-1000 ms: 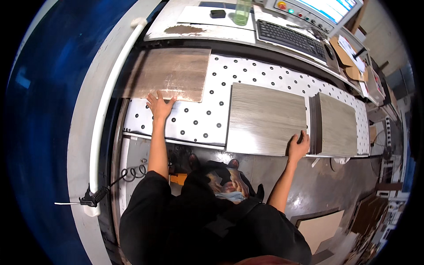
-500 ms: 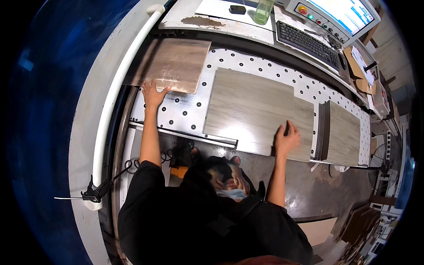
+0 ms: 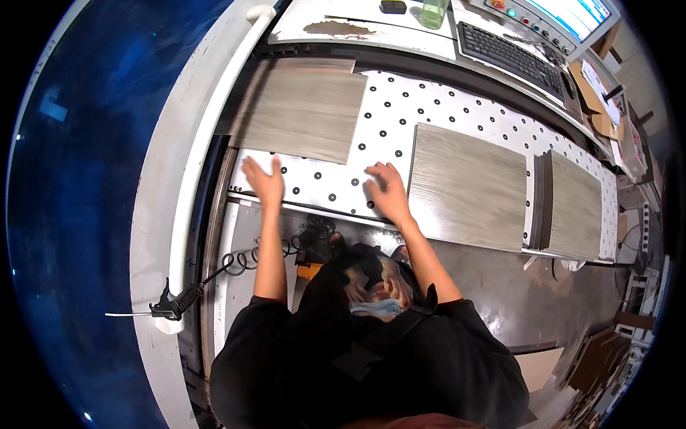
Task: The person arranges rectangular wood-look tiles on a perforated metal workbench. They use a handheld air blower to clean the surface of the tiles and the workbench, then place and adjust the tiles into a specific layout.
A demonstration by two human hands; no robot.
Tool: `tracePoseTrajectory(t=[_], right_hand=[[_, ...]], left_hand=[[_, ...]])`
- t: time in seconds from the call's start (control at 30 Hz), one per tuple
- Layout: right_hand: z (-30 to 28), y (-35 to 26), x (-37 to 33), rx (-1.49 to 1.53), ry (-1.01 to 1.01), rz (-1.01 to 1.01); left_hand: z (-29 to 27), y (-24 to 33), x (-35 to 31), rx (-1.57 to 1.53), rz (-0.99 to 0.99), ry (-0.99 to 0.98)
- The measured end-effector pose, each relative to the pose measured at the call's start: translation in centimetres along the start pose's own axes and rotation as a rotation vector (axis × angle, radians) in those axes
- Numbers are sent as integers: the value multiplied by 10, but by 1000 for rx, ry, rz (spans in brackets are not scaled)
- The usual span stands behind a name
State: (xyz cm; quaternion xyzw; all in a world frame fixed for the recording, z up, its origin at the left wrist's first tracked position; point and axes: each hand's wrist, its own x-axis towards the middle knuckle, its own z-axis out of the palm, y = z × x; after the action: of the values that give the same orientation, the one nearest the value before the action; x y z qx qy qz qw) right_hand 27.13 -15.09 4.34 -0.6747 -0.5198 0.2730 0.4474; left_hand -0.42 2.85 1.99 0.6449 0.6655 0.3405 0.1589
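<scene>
A grey wood-grain panel (image 3: 304, 114) lies at the left end of a white work table (image 3: 393, 107) dotted with black studs. Behind its far edge shows a strip of a brown panel (image 3: 314, 64). My left hand (image 3: 264, 182) hovers just in front of the grey panel's near edge, fingers spread, holding nothing. To its right, over the studded surface, my right hand (image 3: 389, 193) has its thumb apart and its fingers loosely bent, with nothing in it. Another grey panel (image 3: 468, 189) rests close to the right of that hand.
More grey panels (image 3: 575, 204) with dark edges stand farther right. Behind the table are a keyboard (image 3: 511, 61), a green cup (image 3: 434, 13) and a control screen (image 3: 572, 16). A white rail (image 3: 207, 129) runs along the left, with an air gun (image 3: 168, 307) and coiled hose (image 3: 239, 261) near it.
One grey panel has gone from the middle to the left end, now covering most of the brown panel. My right hand has moved left; my left hand has come back off the panel.
</scene>
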Motion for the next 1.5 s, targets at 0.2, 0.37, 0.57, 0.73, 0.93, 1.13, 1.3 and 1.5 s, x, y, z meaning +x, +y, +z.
tracePoseTrajectory(t=[0.2, 0.37, 0.57, 0.73, 0.93, 1.13, 1.3, 1.5], right_hand=[[14, -11, -22, -533, -273, -85], [14, -5, -22, -559, -302, -115], [13, -4, -22, -580, -311, -124], [15, -5, -22, -576, -266, -128], [15, -8, -15, -547, -223, -133], [32, -18, 67, -451, -55, -192], [39, -9, 139, -589, -85, -297], [26, -9, 149, -713, -199, -421]], left_hand=[[37, 30, 4, 171, -41, -244], [62, 33, 40, 220, -84, -214], [76, 28, 104, 267, -171, -208], [61, -4, 139, 238, -194, -168], [53, -10, 143, 194, -215, -78], [46, -1, 136, 94, -183, -113], [57, -22, 134, 158, -10, 115], [57, -15, 129, 199, 16, 82]])
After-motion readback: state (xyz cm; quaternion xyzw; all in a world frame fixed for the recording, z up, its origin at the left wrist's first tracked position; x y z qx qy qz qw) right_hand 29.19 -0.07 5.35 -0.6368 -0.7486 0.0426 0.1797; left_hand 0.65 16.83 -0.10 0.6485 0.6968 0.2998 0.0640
